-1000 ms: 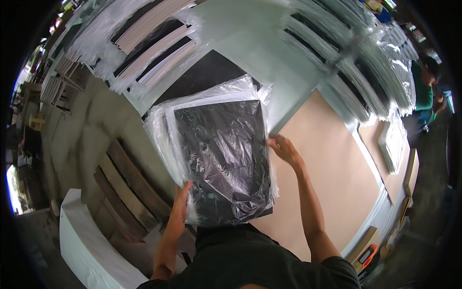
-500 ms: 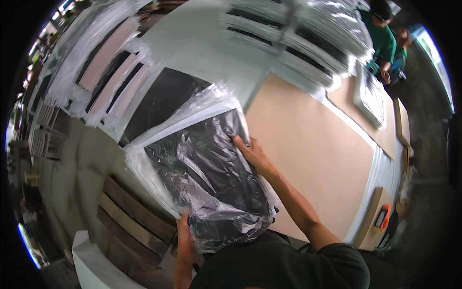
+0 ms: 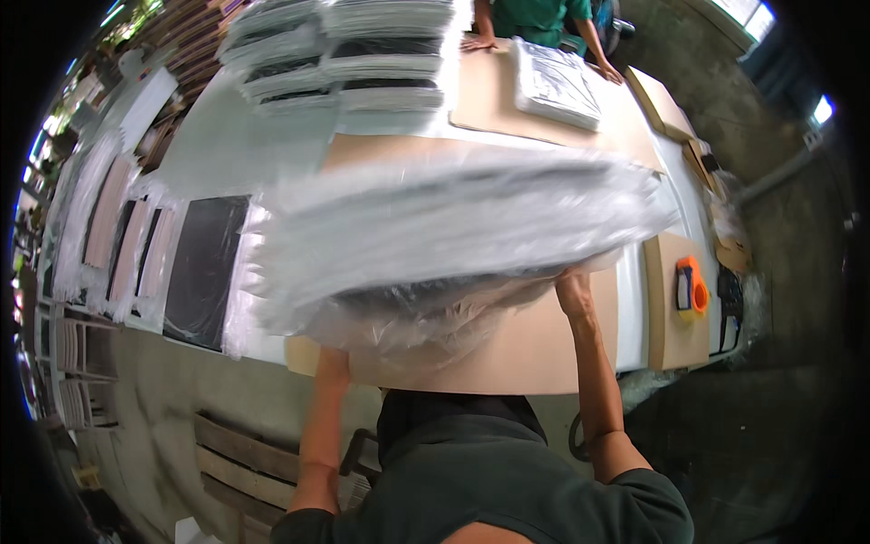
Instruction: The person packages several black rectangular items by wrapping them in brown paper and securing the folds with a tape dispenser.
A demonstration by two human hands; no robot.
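Observation:
A thick stack of dark flat sheets in clear plastic bags is held tilted in front of me, blurred by motion. My right hand grips its lower right edge, with some fingers hidden beneath the plastic. My left hand is at the lower left edge, its fingers mostly covered by the hanging plastic. Under the stack lies a large brown cardboard sheet on the table. To the left, a single dark bagged sheet rests at the table's edge.
Tall piles of bagged sheets stand at the back. Across the table, a person in green has hands by another wrapped stack on cardboard. An orange tape dispenser lies on a cardboard box at right. Slatted wood is below left.
I have turned rightward, and the bagged stack has moved from the table's left edge to over the brown cardboard. Both hands still hold it, now from its lower edge.

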